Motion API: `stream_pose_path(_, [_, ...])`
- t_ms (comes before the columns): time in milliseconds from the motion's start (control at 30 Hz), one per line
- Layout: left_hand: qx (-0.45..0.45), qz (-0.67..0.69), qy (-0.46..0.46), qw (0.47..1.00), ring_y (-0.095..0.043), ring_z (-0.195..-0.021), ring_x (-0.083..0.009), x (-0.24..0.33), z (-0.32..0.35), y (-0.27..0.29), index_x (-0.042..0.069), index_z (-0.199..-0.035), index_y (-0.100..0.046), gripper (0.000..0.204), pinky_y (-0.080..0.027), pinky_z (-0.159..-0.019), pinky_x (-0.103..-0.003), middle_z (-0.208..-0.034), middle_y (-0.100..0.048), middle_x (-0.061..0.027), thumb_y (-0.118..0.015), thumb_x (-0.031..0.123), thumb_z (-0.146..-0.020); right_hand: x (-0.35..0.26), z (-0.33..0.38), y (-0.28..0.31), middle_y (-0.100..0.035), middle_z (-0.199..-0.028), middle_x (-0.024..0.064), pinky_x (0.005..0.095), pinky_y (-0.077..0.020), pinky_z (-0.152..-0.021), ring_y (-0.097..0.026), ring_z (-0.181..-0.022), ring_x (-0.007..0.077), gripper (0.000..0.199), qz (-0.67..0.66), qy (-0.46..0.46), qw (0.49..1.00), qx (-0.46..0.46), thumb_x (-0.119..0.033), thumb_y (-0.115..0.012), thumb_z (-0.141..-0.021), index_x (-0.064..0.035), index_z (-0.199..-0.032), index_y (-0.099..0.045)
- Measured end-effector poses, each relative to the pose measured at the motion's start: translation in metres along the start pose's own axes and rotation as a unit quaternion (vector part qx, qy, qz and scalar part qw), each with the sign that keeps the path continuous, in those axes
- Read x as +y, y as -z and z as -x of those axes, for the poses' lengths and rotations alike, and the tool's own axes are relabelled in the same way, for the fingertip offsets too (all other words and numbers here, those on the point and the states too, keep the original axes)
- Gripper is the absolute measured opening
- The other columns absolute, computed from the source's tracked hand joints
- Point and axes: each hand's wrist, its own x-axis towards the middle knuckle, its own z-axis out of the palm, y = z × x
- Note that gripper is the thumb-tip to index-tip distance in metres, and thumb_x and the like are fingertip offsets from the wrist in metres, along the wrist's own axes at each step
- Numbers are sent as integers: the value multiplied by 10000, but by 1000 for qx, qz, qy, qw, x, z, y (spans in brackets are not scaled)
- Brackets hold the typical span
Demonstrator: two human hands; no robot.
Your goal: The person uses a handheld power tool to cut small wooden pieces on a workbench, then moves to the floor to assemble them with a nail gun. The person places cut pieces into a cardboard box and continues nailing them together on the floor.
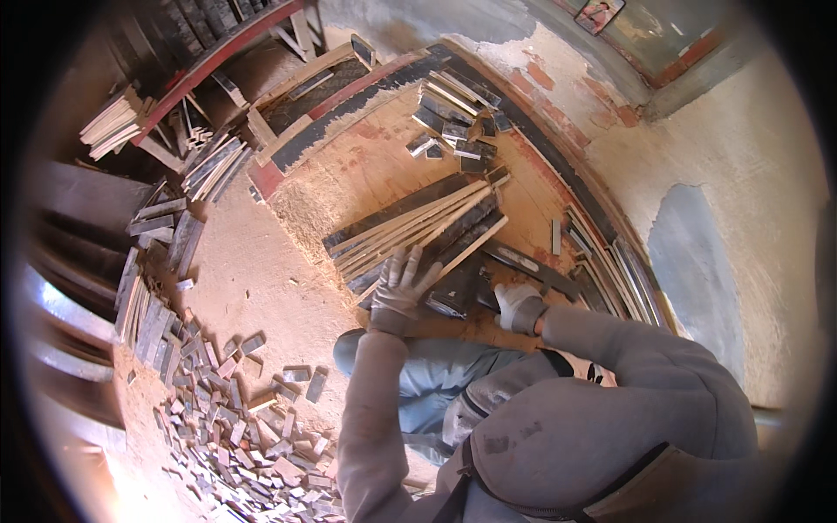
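Observation:
My left hand (398, 283), in a pale work glove, has its fingers spread over the near ends of a bundle of long wooden strips (418, 228) lying on the sawdust-covered table (349, 166). It rests on or just above them. My right hand (519, 305), also gloved, is closed low on the table beside a dark short board (455, 292); whether it grips anything I cannot tell. Grey sleeves run from both hands to the lower edge.
Short dark offcuts (458, 131) lie at the table's far end. More long strips (610, 270) line the right edge by the plastered wall (732, 200). Many small wood blocks (235, 418) litter the floor at lower left; stacked boards (157, 288) stand at left.

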Motion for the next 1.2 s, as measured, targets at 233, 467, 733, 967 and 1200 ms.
stream_pose_path(233, [123, -106, -11, 987, -242, -1617, -459, 59, -69, 5, 363, -1588, -517, 617, -110, -1309, -657, -1746, -293, -218, -587, 422, -979, 113, 109, -34, -730, -955, 246, 533, -562, -793, -726, -903, 427, 497, -63, -14, 998, 1, -370, -749, -836, 4, -1124, -592])
stream_pose_path(467, [-266, -179, 186, 929, -71, -1655, -454, 101, -156, 18, 473, -1713, -131, 667, 73, -1237, -758, -1813, -74, -148, -387, 449, -1097, 185, 117, -63, -715, -942, 210, 511, -561, -787, -729, -927, 385, 524, -63, -21, 998, -11, -438, -797, -813, -26, -1055, -583])
stream_pose_path(733, [-312, -236, 240, 888, -56, -1665, -413, 1, -190, 31, 465, -1713, -146, 685, 29, -1257, -730, -1816, -73, -133, -371, 614, -1084, 206, 16, 61, -673, -763, 147, 555, -527, -678, -675, -684, 377, 187, -213, 139, 919, 302, -250, -770, -919, -87, -908, -678])
stream_pose_path(967, [103, -222, 69, 967, -215, -1629, -382, -8, -143, -23, 325, -1598, -483, 688, -141, -1320, -607, -1751, -289, -151, -674, 257, -940, 150, -313, 229, -649, -1287, 99, 481, -513, -1063, -612, -1202, 330, 245, -67, 231, 926, 292, -130, -711, -927, -121, -1168, -667])
stream_pose_path(1200, [107, -65, 81, 989, -561, -1438, -325, 47, -104, -51, 224, -1424, -668, 514, -349, -1265, -521, -1547, -596, -116, -645, 190, -912, 94, -395, 239, -746, -1081, 156, 457, -552, -934, -707, -1069, 360, 250, 138, 194, 942, 235, -152, -691, -876, -124, -1118, -748])
